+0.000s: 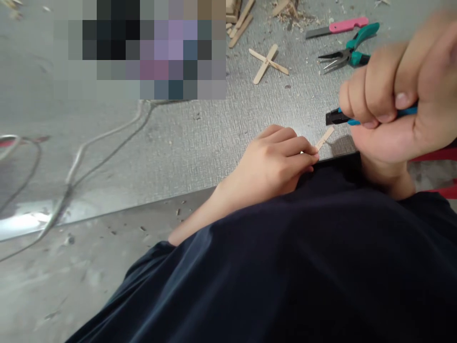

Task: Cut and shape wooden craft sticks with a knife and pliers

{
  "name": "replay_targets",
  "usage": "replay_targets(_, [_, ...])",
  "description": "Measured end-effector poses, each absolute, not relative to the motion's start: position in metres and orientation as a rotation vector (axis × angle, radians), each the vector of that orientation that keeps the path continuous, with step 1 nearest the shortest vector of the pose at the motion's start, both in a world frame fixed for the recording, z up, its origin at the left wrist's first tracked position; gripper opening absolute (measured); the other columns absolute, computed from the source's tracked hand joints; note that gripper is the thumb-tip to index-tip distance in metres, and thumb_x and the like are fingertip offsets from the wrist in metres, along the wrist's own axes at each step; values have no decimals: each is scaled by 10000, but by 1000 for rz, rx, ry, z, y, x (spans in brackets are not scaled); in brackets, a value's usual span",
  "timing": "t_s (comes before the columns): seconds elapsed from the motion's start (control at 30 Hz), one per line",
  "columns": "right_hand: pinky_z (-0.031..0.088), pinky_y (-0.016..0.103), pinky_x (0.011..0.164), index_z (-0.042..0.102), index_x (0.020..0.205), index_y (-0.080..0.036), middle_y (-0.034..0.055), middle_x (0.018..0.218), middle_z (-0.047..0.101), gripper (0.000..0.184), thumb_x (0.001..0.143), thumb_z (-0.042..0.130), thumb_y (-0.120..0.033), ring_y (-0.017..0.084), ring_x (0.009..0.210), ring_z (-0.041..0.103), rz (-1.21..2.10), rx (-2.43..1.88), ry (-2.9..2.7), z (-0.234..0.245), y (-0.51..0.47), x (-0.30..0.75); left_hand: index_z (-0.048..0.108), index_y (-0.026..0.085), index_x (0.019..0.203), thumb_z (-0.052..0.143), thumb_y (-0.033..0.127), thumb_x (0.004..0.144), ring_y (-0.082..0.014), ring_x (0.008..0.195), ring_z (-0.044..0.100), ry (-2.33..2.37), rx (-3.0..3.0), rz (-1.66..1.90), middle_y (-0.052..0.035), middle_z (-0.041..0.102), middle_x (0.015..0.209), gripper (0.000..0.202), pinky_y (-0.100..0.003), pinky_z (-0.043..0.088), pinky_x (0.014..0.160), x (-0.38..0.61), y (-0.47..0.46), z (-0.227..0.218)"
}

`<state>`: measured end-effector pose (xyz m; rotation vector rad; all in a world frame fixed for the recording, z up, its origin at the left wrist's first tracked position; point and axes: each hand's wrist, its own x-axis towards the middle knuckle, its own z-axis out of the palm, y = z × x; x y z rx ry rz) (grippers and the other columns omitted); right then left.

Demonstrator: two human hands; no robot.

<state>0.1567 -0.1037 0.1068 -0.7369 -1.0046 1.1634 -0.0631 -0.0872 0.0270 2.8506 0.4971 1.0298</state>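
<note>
My left hand rests at the table's near edge, thumb and fingers pinching a wooden craft stick. The stick's free end points up and to the right and has a small notch or mark partway along it. My right hand is wrapped in a fist around a blue utility knife. Its dark, blunt-ended blade points left, just above the stick's free end and apart from it in the picture. Most of the knife's handle is hidden by my fingers.
Two crossed craft sticks lie farther back. Green-handled needle-nose pliers and a pink-handled blade tool lie near my right hand. Beyond are loose sticks and wood shavings. A pale cable crosses the left side.
</note>
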Motion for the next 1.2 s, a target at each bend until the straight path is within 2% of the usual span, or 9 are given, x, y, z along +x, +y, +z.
replay_targets(0.03, [348, 238, 593, 389, 720, -235, -76, 625, 363, 558, 1132, 764, -269, 82, 537, 251, 1117, -619, -1062, 102, -107, 159, 802, 248, 1112, 704, 201, 1136, -212, 958, 795, 500, 2862, 1005, -25, 915, 1120, 112, -415, 597, 871, -64, -88, 28])
replay_targets(0.1, [318, 263, 570, 397, 692, -238, -85, 595, 355, 572, 1113, 784, -257, 81, 514, 229, 1080, -545, -1101, 94, -110, 160, 806, 262, 1154, 706, 181, 1133, -211, 979, 802, 500, 2886, 950, -23, 924, 1171, 131, -415, 584, 867, -67, -89, 32])
replay_targets(0.3, [244, 307, 536, 359, 646, -254, -103, 533, 320, 690, 1075, 862, -453, 88, 470, 222, 1114, -579, -1132, 80, -112, 155, 794, 264, 1198, 731, 134, 1104, -213, 979, 793, 539, 2913, 984, -20, 932, 1209, 172, -408, 582, 854, -70, -94, 36])
replay_targets(0.47, [235, 322, 524, 323, 640, -248, -94, 523, 280, 730, 1062, 868, -488, 99, 466, 196, 1126, -584, -1084, 77, -122, 155, 811, 264, 1203, 744, 311, 1099, -303, 1077, 778, 722, 2940, 916, -80, 912, 1195, 132, -516, 600, 931, -71, -95, 31])
replay_targets(0.57, [252, 331, 525, 343, 643, -251, -83, 521, 307, 725, 1062, 869, -519, 104, 461, 227, 1126, -583, -1087, 76, -126, 154, 807, 251, 1207, 723, 364, 1116, -310, 1087, 780, 729, 2953, 878, -97, 898, 1208, 168, -524, 602, 955, -71, -97, 30])
replay_targets(0.77, [367, 332, 514, 365, 662, -272, -84, 540, 295, 745, 1062, 856, -665, 123, 475, 253, 1074, -679, -1157, 72, -131, 156, 771, 248, 1394, 696, 283, 1143, -302, 1139, 790, 778, 2962, 849, -116, 889, 1288, 264, -483, 624, 969, -73, -105, 29])
replay_targets(0.87, [410, 322, 525, 371, 672, -274, -87, 555, 302, 731, 1091, 820, -670, 115, 476, 271, 1079, -661, -1199, 71, -131, 159, 743, 242, 1474, 700, 243, 1140, -315, 1186, 785, 834, 2990, 872, -130, 880, 1354, 337, -482, 628, 978, -75, -109, 27])
replay_targets(1.0, [413, 328, 526, 376, 662, -272, -81, 551, 319, 726, 1091, 824, -650, 114, 476, 290, 1123, -619, -1236, 72, -130, 161, 705, 244, 1542, 659, 160, 1139, -320, 1219, 785, 904, 3069, 840, -127, 871, 1390, 414, -476, 621, 980, -74, -109, 24])
replay_targets(1.2, [393, 320, 523, 322, 653, -262, -74, 527, 263, 772, 1064, 823, -681, 117, 471, 258, 1035, -628, -1165, 71, -125, 155, 668, 227, 1598, 592, 107, 1145, -305, 1181, 790, 928, 3157, 814, -121, 867, 1292, 474, -470, 633, 957, -71, -105, 20])
